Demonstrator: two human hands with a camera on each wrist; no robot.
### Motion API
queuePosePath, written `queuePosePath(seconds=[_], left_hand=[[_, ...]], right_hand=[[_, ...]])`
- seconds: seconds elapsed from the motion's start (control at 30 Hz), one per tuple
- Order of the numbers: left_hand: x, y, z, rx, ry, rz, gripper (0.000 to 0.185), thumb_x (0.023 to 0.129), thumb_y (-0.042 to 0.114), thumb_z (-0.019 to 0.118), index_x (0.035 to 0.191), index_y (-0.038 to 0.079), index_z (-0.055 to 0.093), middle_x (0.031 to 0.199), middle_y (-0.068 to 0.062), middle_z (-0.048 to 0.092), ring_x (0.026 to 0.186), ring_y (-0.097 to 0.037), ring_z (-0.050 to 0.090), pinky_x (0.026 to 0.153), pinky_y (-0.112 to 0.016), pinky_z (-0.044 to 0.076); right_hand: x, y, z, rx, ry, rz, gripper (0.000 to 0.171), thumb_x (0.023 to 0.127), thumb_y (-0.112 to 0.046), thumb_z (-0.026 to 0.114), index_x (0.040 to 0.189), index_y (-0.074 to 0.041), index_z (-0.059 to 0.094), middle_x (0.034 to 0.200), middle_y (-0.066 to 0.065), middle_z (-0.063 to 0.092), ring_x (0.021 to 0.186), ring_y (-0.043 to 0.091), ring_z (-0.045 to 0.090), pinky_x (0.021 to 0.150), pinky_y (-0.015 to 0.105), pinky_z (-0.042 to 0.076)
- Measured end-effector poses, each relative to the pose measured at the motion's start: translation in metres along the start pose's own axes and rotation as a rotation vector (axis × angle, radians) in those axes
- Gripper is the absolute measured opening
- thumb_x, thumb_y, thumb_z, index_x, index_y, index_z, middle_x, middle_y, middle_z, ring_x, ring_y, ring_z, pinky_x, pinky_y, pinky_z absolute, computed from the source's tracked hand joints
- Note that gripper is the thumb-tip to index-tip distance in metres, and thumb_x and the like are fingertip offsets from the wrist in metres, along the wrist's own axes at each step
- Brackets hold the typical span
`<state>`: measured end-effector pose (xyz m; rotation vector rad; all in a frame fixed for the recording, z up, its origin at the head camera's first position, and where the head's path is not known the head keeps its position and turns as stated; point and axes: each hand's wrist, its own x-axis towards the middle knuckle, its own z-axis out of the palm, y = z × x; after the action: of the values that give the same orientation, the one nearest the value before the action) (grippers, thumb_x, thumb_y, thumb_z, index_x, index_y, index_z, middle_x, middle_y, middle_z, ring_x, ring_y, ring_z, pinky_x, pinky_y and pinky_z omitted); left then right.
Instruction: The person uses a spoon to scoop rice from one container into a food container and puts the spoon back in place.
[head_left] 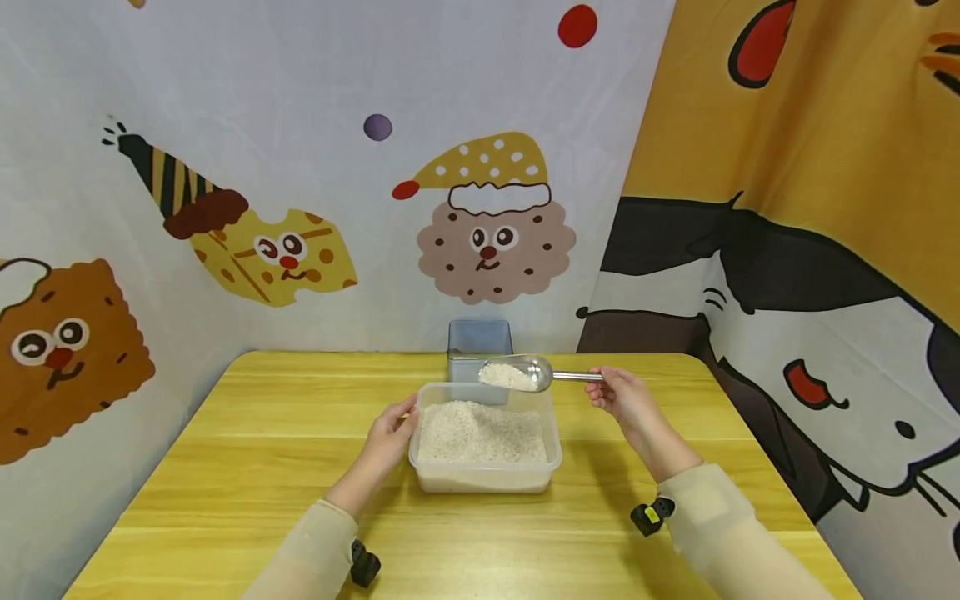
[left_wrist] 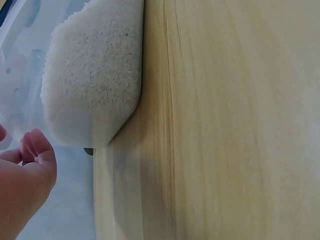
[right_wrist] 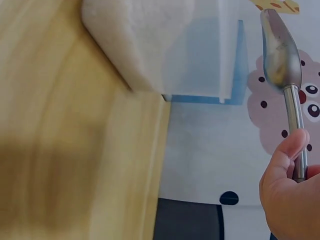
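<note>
Holding a scoop (head_left: 543,372) of rice (head_left: 507,377) aloft

In front of the rice tub (head_left: 487,468), the table (head_left: 480,542) lies open between the two sleeves (head_left: 716,529) — room to reach its near wall. The left hand (head_left: 390,429) blocks the tub's left side. Close behind the tub stands a blue bin (head_left: 480,336), backed by the printed cloth (head_left: 300,108). Above the tub's far right part, the scoop (head_left: 538,372) in the raised right hand (head_left: 624,400) bars the way down — the near left part lies open from overhead. Right of the tub, low passage remains beneath that hand.
</note>
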<state>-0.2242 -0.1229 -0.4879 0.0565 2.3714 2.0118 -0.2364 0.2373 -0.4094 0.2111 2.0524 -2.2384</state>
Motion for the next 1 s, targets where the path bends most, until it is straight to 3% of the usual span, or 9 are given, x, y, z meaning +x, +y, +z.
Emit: queuePosePath(seconds=[0.37, 0.53, 0.83, 1.0], left_hand=[[0.002, -0.003, 0.001, 0.002, -0.013, -0.028, 0.043, 0.100, 0.018, 0.047, 0.141, 0.004, 0.043, 0.127, -0.019, 0.049, 0.103, -0.020, 0.050, 0.081, -0.019, 0.044], [0.001, -0.003, -0.002, 0.017, 0.000, -0.042, 0.043, 0.100, 0.020, 0.048, 0.140, 0.006, 0.045, 0.127, -0.017, 0.051, 0.102, -0.017, 0.050, 0.081, -0.020, 0.044], [0.002, -0.002, -0.001, 0.011, -0.017, -0.008, 0.044, 0.100, 0.018, 0.047, 0.140, 0.002, 0.043, 0.127, -0.020, 0.049, 0.103, -0.018, 0.050, 0.080, -0.018, 0.044], [0.002, -0.002, -0.001, 0.000, -0.003, -0.011, 0.043, 0.100, 0.017, 0.048, 0.140, 0.002, 0.044, 0.127, -0.021, 0.049, 0.106, -0.022, 0.051, 0.080, -0.018, 0.044]], right_hand=[[0.014, -0.024, 0.003, 0.039, 0.075, -0.032, 0.024, 0.103, -0.020, 0.038, 0.106, -0.005, 0.056, 0.074, -0.004, 0.064, 0.066, 0.006, 0.057, 0.064, 0.017, 0.049], [0.019, -0.027, 0.009, 0.042, 0.078, -0.037, 0.023, 0.103, -0.022, 0.039, 0.104, -0.007, 0.056, 0.077, -0.002, 0.064, 0.068, 0.007, 0.056, 0.066, 0.019, 0.049], [0.025, -0.029, 0.006, 0.102, 0.111, -0.045, 0.025, 0.102, -0.020, 0.040, 0.092, -0.011, 0.061, 0.072, -0.002, 0.065, 0.063, 0.007, 0.057, 0.062, 0.019, 0.049], [0.030, -0.029, 0.005, 0.106, 0.119, -0.038, 0.023, 0.102, -0.021, 0.041, 0.095, -0.010, 0.060, 0.072, -0.002, 0.064, 0.064, 0.007, 0.058, 0.063, 0.018, 0.050]])
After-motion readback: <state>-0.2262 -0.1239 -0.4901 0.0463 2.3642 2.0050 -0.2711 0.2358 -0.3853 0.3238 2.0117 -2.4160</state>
